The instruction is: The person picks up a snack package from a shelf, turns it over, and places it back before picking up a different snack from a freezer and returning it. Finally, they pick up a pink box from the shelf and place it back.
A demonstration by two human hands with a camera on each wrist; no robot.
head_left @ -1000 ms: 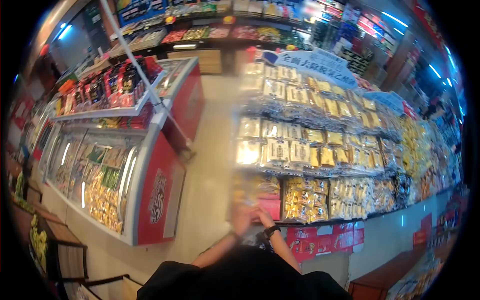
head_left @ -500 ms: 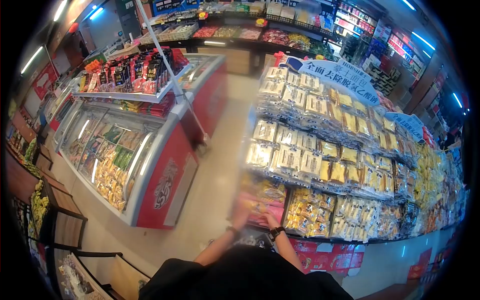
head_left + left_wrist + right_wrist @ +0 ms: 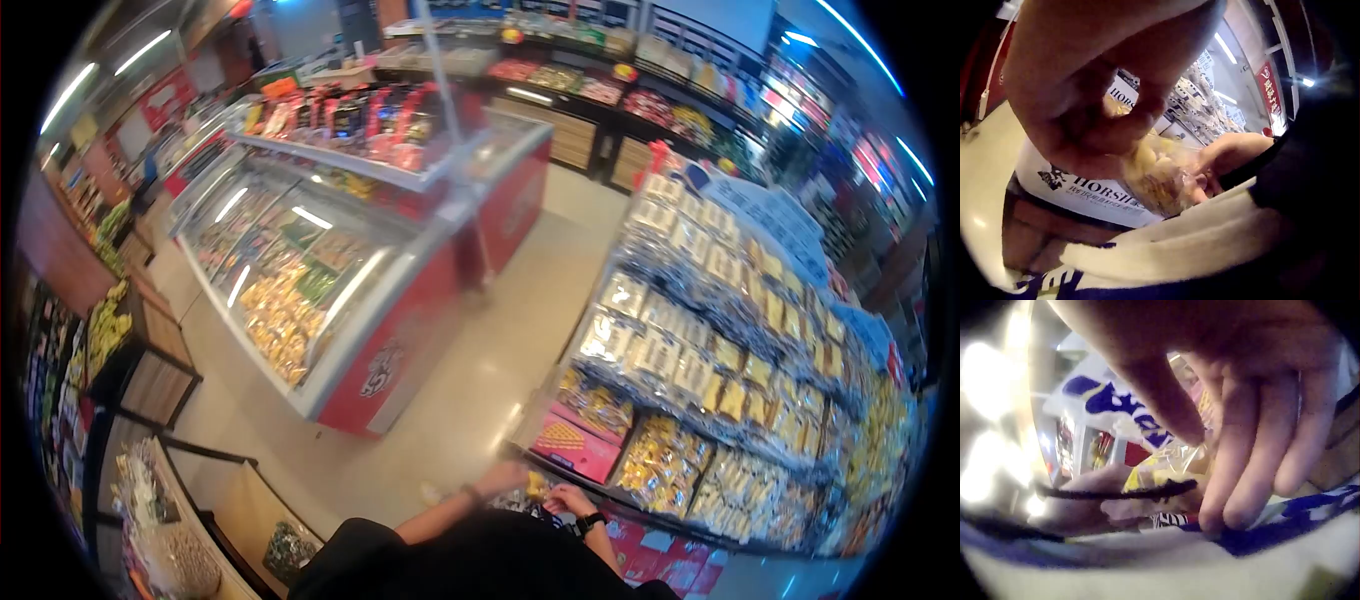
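Observation:
In front of my body, both hands are at a small clear packet (image 3: 1163,178) of yellowish food, seen just left of my right hand in the head view. My right hand (image 3: 570,502) pinches the packet's side. My left hand (image 3: 506,478), blurred in the head view, curls its thumb and fingers at the packet's upper end in the left wrist view. Beneath the packet hangs a white bag (image 3: 1088,190) with dark HORSH lettering. A dark watch (image 3: 590,521) is on my right wrist. The packet's far side is hidden by fingers.
On the right, a tiered display (image 3: 690,340) bears rows of wrapped bread, with a pink box (image 3: 572,446) at its near corner. A red-sided glass-top freezer (image 3: 375,375) stands left across the aisle floor (image 3: 465,380). Wooden crates (image 3: 235,500) are at lower left.
My hands have come back from the display's near corner toward my body, with the packet between them. The head view has swung left, so the freezer and display appear farther right.

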